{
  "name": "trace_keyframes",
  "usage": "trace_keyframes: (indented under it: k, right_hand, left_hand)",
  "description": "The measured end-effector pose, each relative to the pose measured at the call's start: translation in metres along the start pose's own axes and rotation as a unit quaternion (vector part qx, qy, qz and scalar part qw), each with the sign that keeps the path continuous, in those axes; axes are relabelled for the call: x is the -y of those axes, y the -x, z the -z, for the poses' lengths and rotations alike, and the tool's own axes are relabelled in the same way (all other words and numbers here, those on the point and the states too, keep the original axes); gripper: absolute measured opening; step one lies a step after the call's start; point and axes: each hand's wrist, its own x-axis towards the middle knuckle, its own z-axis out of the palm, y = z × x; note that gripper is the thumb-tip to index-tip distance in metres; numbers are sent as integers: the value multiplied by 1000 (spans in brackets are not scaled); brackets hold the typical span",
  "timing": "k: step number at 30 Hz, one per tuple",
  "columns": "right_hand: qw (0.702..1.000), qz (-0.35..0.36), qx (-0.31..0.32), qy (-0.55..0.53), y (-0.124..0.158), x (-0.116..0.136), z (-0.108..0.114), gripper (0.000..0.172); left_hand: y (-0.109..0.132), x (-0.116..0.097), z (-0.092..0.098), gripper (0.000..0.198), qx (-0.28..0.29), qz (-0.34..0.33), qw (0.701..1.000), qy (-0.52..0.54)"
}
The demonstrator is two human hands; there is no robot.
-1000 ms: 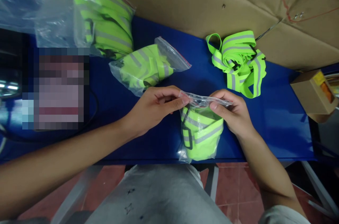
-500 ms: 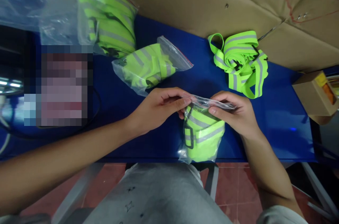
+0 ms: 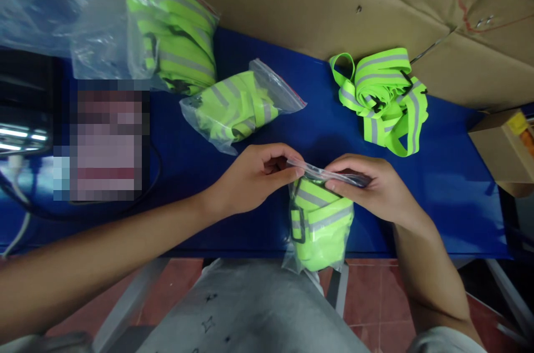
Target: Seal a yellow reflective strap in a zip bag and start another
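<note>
A clear zip bag (image 3: pixel 323 225) hangs upright at the table's front edge, with a folded neon-green reflective strap and its black buckle inside. My left hand (image 3: pixel 261 178) pinches the left end of the bag's top edge between thumb and fingers. On the other end of that edge, my right hand (image 3: pixel 369 183) grips with thumb below and fingers above. Beyond my hands lies another bagged strap (image 3: pixel 237 105), its zip end pointing right. Loose green reflective straps (image 3: pixel 377 97) are heaped at the back right, outside any bag.
A larger clear bag full of green straps (image 3: pixel 177 36) stands at the back left. Near it are a blurred-out device (image 3: pixel 108 142) with a cable and a shiny black object (image 3: pixel 25 103). Brown cardboard (image 3: pixel 292 3) borders the blue table (image 3: pixel 450 175); a small carton (image 3: pixel 503 147) sits far right.
Both hands and the bag between them have come slightly lower in view, towards my body. The bag's top edge looks flatter between my fingers. The other straps stay put.
</note>
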Motion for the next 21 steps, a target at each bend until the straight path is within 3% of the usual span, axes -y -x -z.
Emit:
trace_keyframes:
  k: [21]
  right_hand:
    - [999,34,-11,19,1,-1,7,8]
  left_hand:
    - [0,-2,3,15,4,-10,1000,5]
